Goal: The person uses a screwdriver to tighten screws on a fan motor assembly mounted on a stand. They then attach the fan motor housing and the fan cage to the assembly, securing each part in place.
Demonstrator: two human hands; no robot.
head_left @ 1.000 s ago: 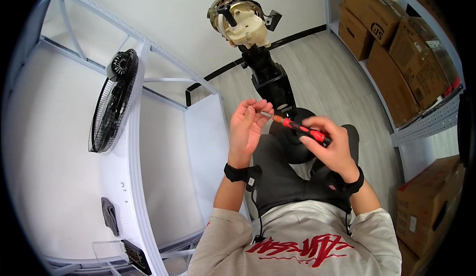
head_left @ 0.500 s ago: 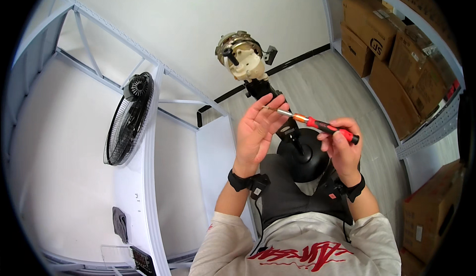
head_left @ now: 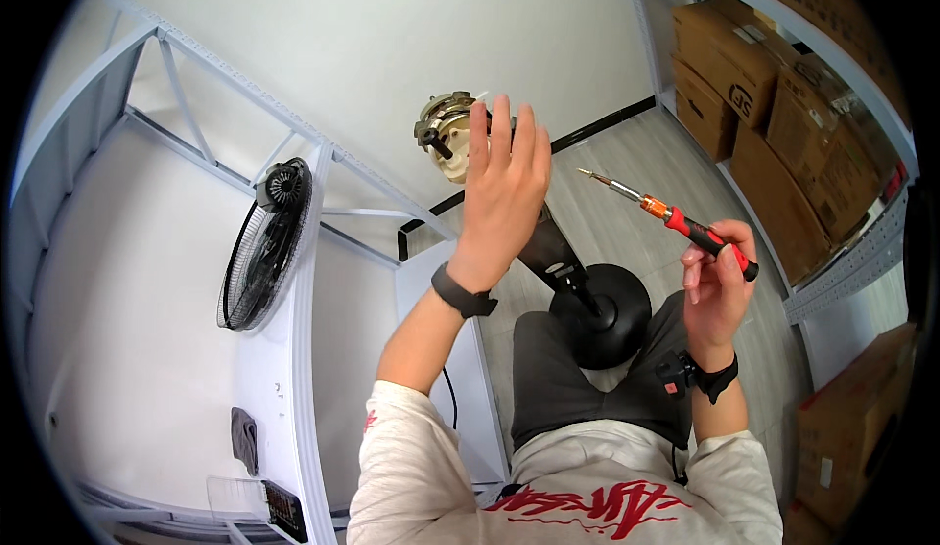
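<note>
A red and black screwdriver point(head_left: 703, 236) is held by its handle in my right hand point(head_left: 720, 281), its metal tip pointing up and left. My left hand point(head_left: 507, 192) reaches forward with the back of the hand showing and its fingers stretched out. It covers part of the opened fan motor head point(head_left: 452, 148), a cream housing with a black shaft; whether it touches the head cannot be told. Below, a black stand point(head_left: 550, 251) runs down to a round black base point(head_left: 612, 310) on the floor, in front of my knees.
A white shelf rack point(head_left: 304, 349) stands at my left. On it lie a black fan cage point(head_left: 266, 251), a dark cloth point(head_left: 244, 439), several small pieces and a bit case point(head_left: 284, 511). Cardboard boxes point(head_left: 783, 153) fill the shelving at right; another box point(head_left: 852, 427) stands nearer.
My left hand has left the screwdriver's tip, turned over and moved up to the motor head. My right hand has drawn the screwdriver a little right and down.
</note>
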